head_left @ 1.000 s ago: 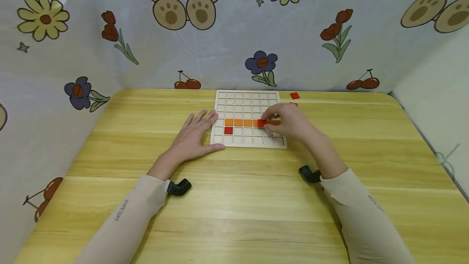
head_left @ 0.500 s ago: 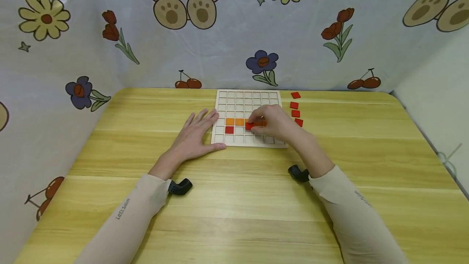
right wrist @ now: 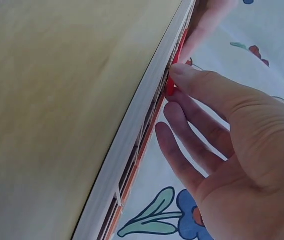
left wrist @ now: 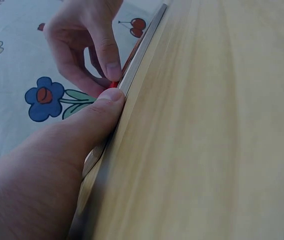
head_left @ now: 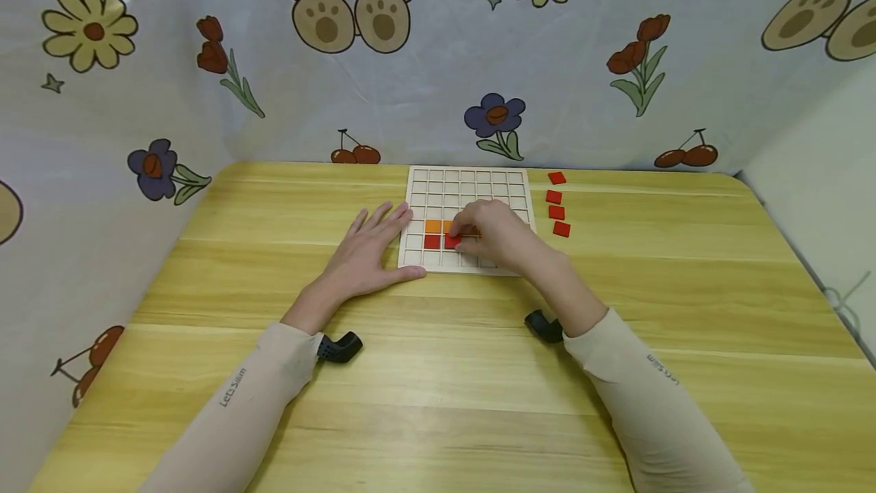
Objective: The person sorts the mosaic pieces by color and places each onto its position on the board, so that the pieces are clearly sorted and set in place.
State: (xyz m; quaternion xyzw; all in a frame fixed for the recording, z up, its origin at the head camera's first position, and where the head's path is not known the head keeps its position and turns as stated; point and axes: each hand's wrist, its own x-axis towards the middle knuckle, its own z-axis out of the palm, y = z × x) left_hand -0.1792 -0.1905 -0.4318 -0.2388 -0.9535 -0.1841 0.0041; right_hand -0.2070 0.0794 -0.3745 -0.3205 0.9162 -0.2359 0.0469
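A pale wooden grid board (head_left: pixel 468 182) lies near the back of the table. My right hand (head_left: pixel 503 236) pinches a red square tile (head_left: pixel 452 241) between thumb and fingertips, low over the board. In the right wrist view this tile (right wrist: pixel 171 84) is tilted on edge at the grid. Just left of it, another red tile (head_left: pixel 432 242) sits in a cell. Orange tiles (head_left: pixel 433 226) fill part of the row above, some hidden behind my right hand. My left hand (head_left: pixel 369 249) rests spread at the board's left side, thumb (left wrist: pixel 113 95) at the front corner.
Several loose red tiles (head_left: pixel 561 229) lie in a column on the table (head_left: pixel 438 371), right of the board. Behind the table hangs a printed cloth (head_left: pixel 411 97) with flowers and cherries. Black wrist cameras (head_left: pixel 340 347) stick out from both cuffs.
My right hand has moved left along the board with the red tile, to the cell beside the seated red one. The loose red tiles at right have come into full view. My left hand stays put.
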